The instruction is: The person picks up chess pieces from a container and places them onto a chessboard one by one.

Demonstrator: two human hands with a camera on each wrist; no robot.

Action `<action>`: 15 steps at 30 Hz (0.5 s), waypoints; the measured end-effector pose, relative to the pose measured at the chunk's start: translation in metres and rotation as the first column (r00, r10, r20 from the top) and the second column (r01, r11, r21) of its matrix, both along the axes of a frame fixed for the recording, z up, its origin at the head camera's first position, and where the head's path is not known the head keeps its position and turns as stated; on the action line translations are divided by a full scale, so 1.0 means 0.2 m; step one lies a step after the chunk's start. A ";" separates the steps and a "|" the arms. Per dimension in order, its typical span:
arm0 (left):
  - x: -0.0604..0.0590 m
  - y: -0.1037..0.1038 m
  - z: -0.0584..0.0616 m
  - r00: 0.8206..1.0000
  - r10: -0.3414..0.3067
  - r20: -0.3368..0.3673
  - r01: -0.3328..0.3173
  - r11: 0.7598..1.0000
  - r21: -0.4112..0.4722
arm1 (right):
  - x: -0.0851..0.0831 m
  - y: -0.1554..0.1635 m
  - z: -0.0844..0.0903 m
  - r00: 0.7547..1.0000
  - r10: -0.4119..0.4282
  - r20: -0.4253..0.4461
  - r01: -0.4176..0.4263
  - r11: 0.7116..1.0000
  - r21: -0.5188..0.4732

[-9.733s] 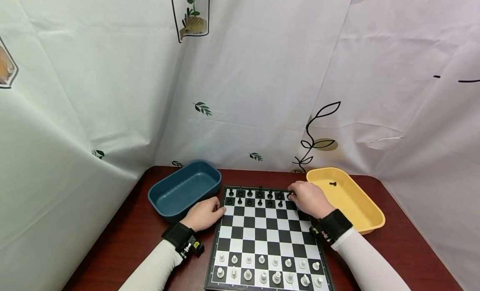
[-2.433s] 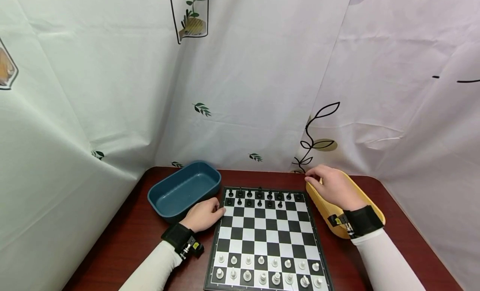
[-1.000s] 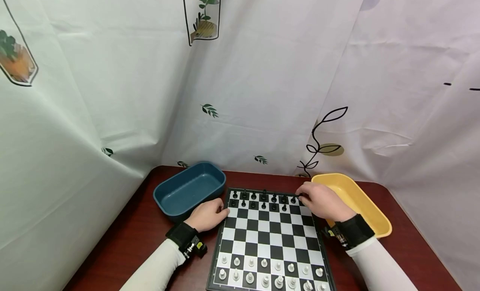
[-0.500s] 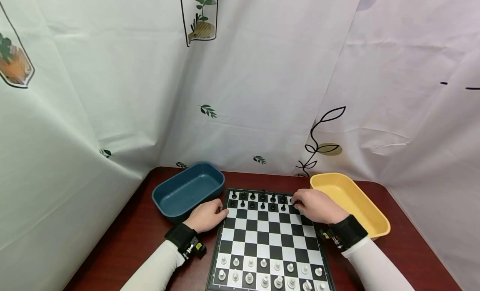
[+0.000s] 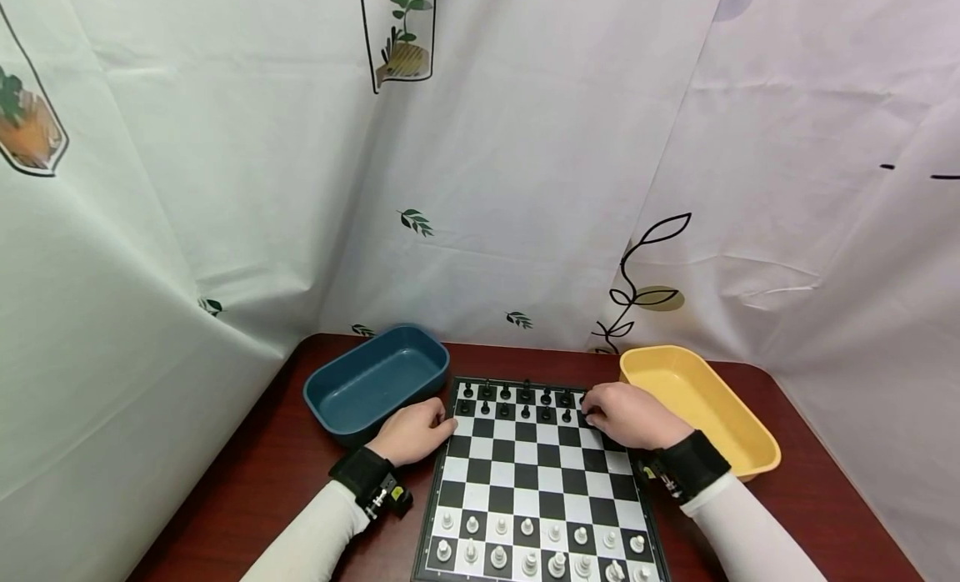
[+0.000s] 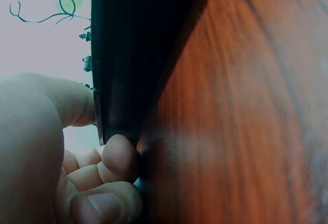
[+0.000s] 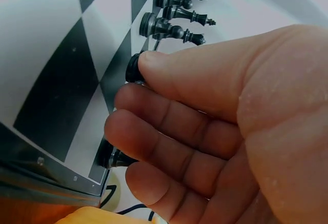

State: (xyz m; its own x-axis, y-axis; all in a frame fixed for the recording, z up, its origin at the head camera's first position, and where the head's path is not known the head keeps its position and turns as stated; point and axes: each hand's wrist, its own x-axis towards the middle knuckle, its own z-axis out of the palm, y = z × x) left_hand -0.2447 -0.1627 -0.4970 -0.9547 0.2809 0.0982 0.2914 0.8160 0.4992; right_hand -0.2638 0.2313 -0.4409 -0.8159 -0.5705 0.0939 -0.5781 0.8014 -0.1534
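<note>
A black-and-white chessboard [image 5: 527, 453] lies on the table. Black chess pieces [image 5: 546, 397] stand along its far side, white chess pieces [image 5: 557, 564] along the near side. My left hand [image 5: 412, 433] holds the board's left edge; in the left wrist view the thumb [image 6: 77, 103] lies over the rim and the fingers curl against its side. At the far right corner, my right hand [image 5: 632, 415] pinches a black chess piece [image 7: 133, 69] at the board surface. Only its base shows past the thumb. Beneath the fingers, another black piece [image 7: 115, 157] stands on the corner square.
A blue tray [image 5: 315, 396] stands left of the board, close behind my left hand. On the right, a yellow tray [image 5: 738, 398] sits just past my right wrist. A white printed curtain [image 5: 525, 165] hangs behind the dark red table [image 5: 247, 499].
My right hand went to the yellow tray, then back to the board's far right with a black piece. The piece seen earlier in that tray no longer shows. My left hand stayed put.
</note>
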 end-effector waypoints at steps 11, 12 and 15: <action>0.00 0.00 0.01 1.000 0.020 0.022 -0.020 1.000 -0.004 | -0.02 0.00 -0.03 1.000 -0.021 0.000 0.021 0.999 0.024; 0.00 0.00 0.01 0.999 0.022 0.023 -0.022 1.000 -0.004 | -0.02 0.00 -0.03 1.000 -0.022 0.001 0.022 0.999 0.025; 0.00 0.01 0.01 0.999 0.024 0.025 -0.024 1.000 -0.001 | -0.02 0.00 -0.03 1.000 -0.024 0.005 0.024 0.999 0.024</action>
State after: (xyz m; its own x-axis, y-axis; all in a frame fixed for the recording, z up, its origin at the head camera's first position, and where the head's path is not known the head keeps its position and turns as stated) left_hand -0.2440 -0.1616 -0.4943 -0.9633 0.2580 0.0736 0.2590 0.8231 0.5053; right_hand -0.2684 0.2317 -0.4475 -0.8300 -0.5525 0.0765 -0.5576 0.8186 -0.1374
